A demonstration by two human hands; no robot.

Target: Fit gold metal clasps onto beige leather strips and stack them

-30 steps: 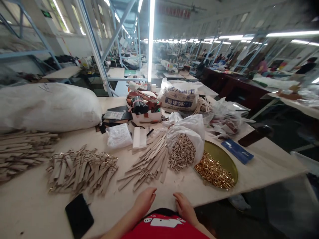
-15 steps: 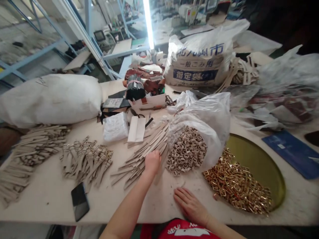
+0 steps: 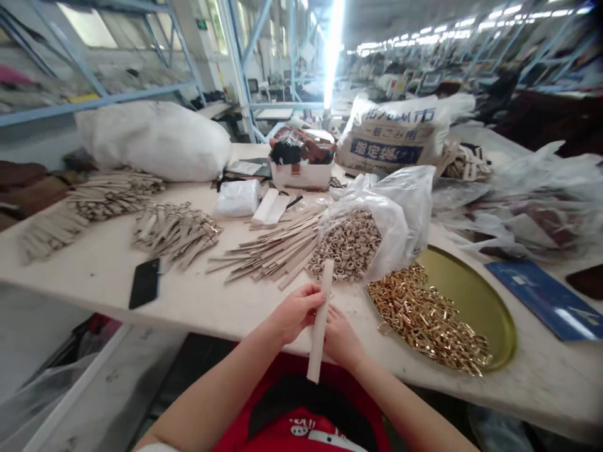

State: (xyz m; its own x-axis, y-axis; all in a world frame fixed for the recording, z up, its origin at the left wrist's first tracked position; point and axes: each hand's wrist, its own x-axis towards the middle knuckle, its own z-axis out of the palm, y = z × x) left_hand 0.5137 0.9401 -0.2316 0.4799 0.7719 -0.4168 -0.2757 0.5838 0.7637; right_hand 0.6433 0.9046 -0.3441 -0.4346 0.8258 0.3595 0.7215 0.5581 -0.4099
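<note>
Beige and flat, a single strip (image 3: 321,326) slants upright just in front of the plastic bag (image 3: 407,216), its top end in line with the rings (image 3: 353,245) spilling from the bag's mouth. The left hand (image 3: 301,309) pinches it between thumb and fingers; the right hand (image 3: 341,339) sits close against its other side, but whether those fingers grip or merely touch, I cannot tell. The step in hand seems to be handling one strip on its own; the next move probably calls for a light, steady pinch, since it looks thin and bendy. Left of the bag fan the loose strips (image 3: 277,251), and farther left lies a heap of strips with gold fittings (image 3: 174,232). Right of the bag, a tray (image 3: 475,282) holds gold metal pieces (image 3: 428,320). The strip hides some right fingertips, the bag's depth is covered, and a dark object (image 3: 586,276) beyond the tray is cut off
</note>
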